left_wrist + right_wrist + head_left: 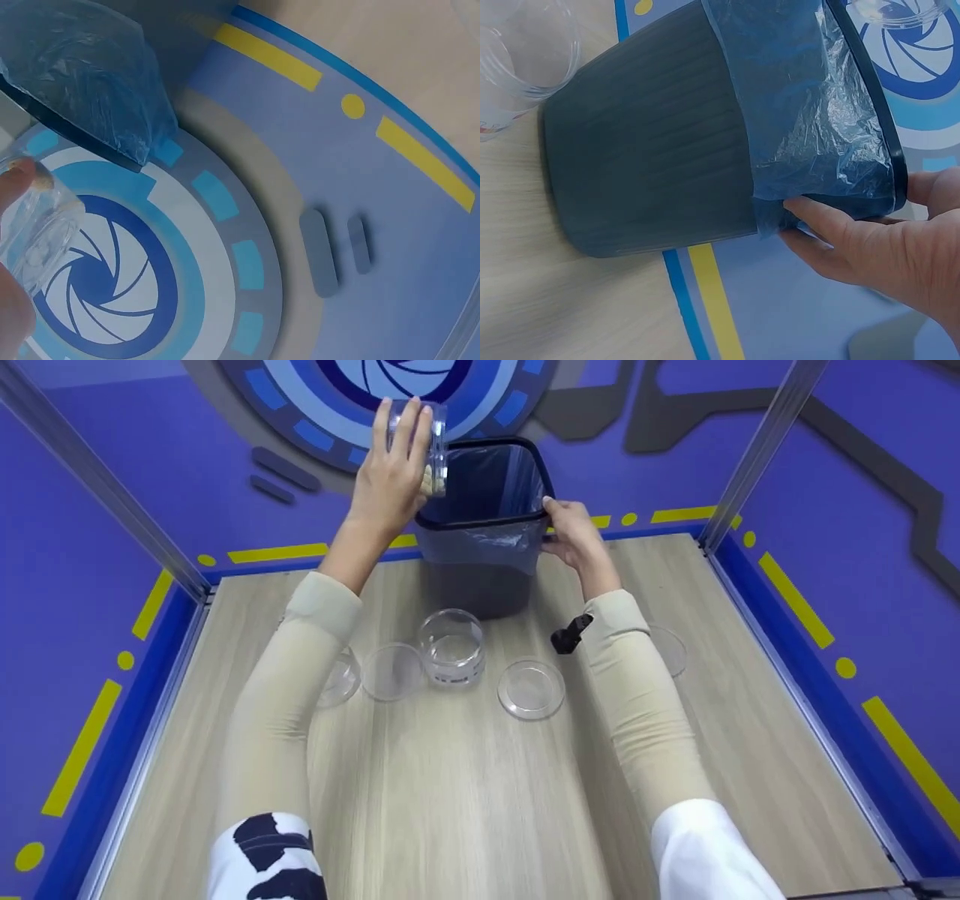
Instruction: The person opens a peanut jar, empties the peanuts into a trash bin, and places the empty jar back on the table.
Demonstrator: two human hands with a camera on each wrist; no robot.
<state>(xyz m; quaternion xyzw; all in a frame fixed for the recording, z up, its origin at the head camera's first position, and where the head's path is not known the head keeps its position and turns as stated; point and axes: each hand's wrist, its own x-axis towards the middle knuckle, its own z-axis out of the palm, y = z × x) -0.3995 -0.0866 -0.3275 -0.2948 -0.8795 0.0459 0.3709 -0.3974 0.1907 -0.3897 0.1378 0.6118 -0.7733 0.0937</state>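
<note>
My left hand (391,472) grips a clear plastic jar (439,442), tipped sideways at the left edge of a dark trash bin (476,585). Small pale pieces (427,481) lie inside the jar near its lower end; the left wrist view shows part of the jar (46,240) with a tan piece (43,180). A translucent bag (802,112) lines the bin and folds down over its black rim (487,523). With thumb and fingers, my right hand (574,531) holds the right side of the rim, pinching the folded bag edge too.
On the wooden table (450,795) before the bin stands an open clear jar (452,649). Flat round clear lids (531,690) lie to both sides of it, one partly behind the right forearm (637,697). Printed blue panels (637,472) enclose the back and sides.
</note>
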